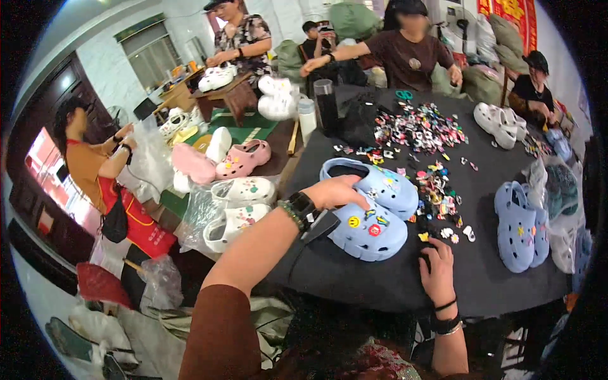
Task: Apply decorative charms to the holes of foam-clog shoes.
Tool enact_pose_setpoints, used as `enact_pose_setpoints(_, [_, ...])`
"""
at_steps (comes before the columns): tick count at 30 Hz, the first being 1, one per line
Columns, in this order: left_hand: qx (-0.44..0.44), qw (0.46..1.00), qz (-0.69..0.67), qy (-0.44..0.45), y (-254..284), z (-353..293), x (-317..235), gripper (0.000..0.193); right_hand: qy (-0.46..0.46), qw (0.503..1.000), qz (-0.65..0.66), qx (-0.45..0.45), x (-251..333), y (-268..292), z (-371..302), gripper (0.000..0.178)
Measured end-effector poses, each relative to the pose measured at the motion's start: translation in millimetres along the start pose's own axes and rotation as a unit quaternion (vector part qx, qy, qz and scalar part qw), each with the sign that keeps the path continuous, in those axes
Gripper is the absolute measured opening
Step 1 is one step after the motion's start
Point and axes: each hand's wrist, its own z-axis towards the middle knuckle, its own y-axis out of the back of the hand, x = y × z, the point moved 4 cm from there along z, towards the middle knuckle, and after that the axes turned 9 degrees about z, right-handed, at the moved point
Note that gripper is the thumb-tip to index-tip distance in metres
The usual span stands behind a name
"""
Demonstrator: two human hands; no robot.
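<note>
Room: crowded workroom, with several other people seated or standing around us and sacks piled at the back.
Surface: we work at a round table covered in dark grey cloth [380,278].
Work in hand: we are fitting small decorative charms onto a pair of pale blue foam clogs [373,212], which lie side by side near the table's left edge, just in front of us.
Done so far: the nearer clog carries several charms on its upper (a yellow smiley face and a red round one among them), and the farther clog shows a few as well.
Left to do: we judge many holes are open on both uppers; a heap of small multicoloured plastic charms [421,126] lies toward the far edge, with a looser trail [437,190] running down to our right hand.
Left hand [339,192]: reaches in from the lower left, wrist in a dark watch and a bead bracelet, fingers curled over the heel opening of the farther clog, gripping it.
Right hand [436,269]: palm down on the cloth near the front edge, fingertips pressed among loose charms; we cannot tell whether it pinches one.
Nearby: another pale blue pair [520,225] near the right edge, and white clogs [497,123] at the far right.
</note>
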Motion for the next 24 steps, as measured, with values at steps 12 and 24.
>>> enact_pose_setpoints(12, [-0.13, 0.976, 0.174, -0.02, 39.3, -86.1, -9.9, 0.059, -0.011, 1.0, 0.001, 0.024, 3.3, -4.4, 6.8, 0.024])
enact_pose_setpoints(24, [-0.451, 0.866, 0.196, 0.091, 302.6, -100.9, 97.4, 0.055, -0.034, 0.999, -0.015, 0.018, 5.0, -6.0, 10.3, 0.022])
